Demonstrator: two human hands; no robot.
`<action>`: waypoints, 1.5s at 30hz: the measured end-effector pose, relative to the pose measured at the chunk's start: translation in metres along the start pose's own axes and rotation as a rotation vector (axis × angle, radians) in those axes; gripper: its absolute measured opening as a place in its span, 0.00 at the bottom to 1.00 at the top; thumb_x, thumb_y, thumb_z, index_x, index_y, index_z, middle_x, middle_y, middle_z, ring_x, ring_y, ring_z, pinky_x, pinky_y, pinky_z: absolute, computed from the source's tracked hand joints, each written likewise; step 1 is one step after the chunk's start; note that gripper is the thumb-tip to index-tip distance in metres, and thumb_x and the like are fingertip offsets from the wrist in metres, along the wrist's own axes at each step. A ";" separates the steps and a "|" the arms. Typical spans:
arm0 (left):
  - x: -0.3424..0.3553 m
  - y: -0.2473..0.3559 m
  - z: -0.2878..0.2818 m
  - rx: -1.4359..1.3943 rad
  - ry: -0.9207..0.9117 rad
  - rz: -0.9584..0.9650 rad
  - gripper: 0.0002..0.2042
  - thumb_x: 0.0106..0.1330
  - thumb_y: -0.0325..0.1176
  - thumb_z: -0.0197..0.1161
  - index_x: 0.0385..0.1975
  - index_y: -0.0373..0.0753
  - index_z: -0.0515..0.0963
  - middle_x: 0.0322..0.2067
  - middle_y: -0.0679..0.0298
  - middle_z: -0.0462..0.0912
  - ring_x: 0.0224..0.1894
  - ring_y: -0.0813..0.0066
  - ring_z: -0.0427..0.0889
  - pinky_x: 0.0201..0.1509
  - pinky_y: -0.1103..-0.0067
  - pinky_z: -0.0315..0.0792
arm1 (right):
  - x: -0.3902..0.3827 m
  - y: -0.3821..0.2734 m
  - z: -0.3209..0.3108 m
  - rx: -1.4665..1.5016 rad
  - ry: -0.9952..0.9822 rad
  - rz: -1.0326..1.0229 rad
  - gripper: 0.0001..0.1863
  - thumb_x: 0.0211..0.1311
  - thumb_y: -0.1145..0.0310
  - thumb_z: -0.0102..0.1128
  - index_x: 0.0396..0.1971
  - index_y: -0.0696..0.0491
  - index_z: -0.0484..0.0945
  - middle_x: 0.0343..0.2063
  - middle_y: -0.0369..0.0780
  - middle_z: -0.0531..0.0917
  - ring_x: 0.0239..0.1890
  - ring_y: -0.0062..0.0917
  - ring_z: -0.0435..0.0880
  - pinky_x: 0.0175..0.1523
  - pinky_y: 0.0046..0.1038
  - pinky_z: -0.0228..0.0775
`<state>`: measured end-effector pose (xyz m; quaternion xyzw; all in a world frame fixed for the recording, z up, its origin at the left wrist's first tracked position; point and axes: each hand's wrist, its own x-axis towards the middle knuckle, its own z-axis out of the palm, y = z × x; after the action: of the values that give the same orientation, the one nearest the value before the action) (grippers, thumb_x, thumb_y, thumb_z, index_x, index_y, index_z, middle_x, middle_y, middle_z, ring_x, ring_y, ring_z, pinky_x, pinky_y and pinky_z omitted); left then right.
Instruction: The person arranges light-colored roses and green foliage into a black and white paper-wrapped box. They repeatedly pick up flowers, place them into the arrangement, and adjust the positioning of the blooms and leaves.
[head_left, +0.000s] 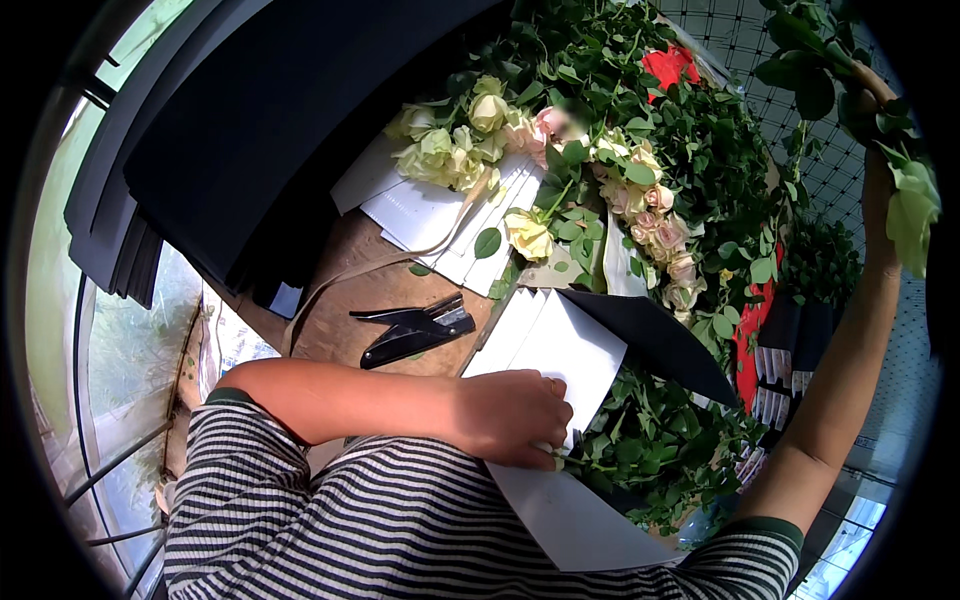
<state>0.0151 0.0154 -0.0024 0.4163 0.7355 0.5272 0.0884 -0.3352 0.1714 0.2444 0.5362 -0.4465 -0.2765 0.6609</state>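
My left hand (512,415) is closed and rests at the lower edge of a white paper sheet (570,350) near my body. A thin green stem ends by its fingertips; whatever they grip is hidden. Raised at the far right, my right hand (874,88) is closed around a leafy rose stem. The pale green-white rose bloom (912,215) hangs below it, beside my forearm. Leaves cover part of that hand. Another white sheet (580,520) lies against my striped shirt. On the brown table, left of the papers, lies a black stapler (415,330).
Cream roses (440,150) and pink roses (660,225) lie on a big leafy heap (600,60). A single yellow rose (528,235) sits by more white sheets (470,225). Dark sheets (260,110) hang at left, and a black flap (660,340) rises beside the papers.
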 end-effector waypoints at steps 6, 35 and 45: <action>-0.004 -0.006 0.014 -0.009 0.175 0.044 0.11 0.56 0.37 0.62 0.21 0.36 0.77 0.26 0.58 0.76 0.37 0.59 0.75 0.40 0.67 0.72 | 0.083 -0.147 0.047 0.985 -0.379 0.269 0.25 0.43 0.83 0.65 0.46 0.51 0.78 0.54 0.32 0.78 0.52 0.32 0.79 0.51 0.31 0.76; 0.001 0.001 0.000 0.049 -0.037 -0.109 0.14 0.64 0.44 0.58 0.28 0.38 0.81 0.34 0.62 0.79 0.47 0.62 0.76 0.52 0.71 0.71 | -0.124 -0.036 -0.006 1.264 -1.002 0.804 0.14 0.51 0.89 0.46 0.35 0.60 0.75 0.33 0.42 0.79 0.35 0.25 0.80 0.43 0.20 0.70; 0.002 0.006 -0.011 -0.026 -0.118 -0.177 0.13 0.64 0.44 0.61 0.38 0.41 0.79 0.38 0.65 0.79 0.47 0.64 0.75 0.49 0.70 0.70 | -0.099 -0.223 0.071 1.408 -0.949 0.547 0.17 0.63 0.71 0.49 0.51 0.53 0.77 0.45 0.47 0.82 0.48 0.43 0.80 0.52 0.38 0.73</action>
<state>0.0106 0.0097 0.0077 0.3786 0.7561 0.5015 0.1831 -0.4170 0.1617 0.0039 0.5217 -0.8517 0.0363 -0.0335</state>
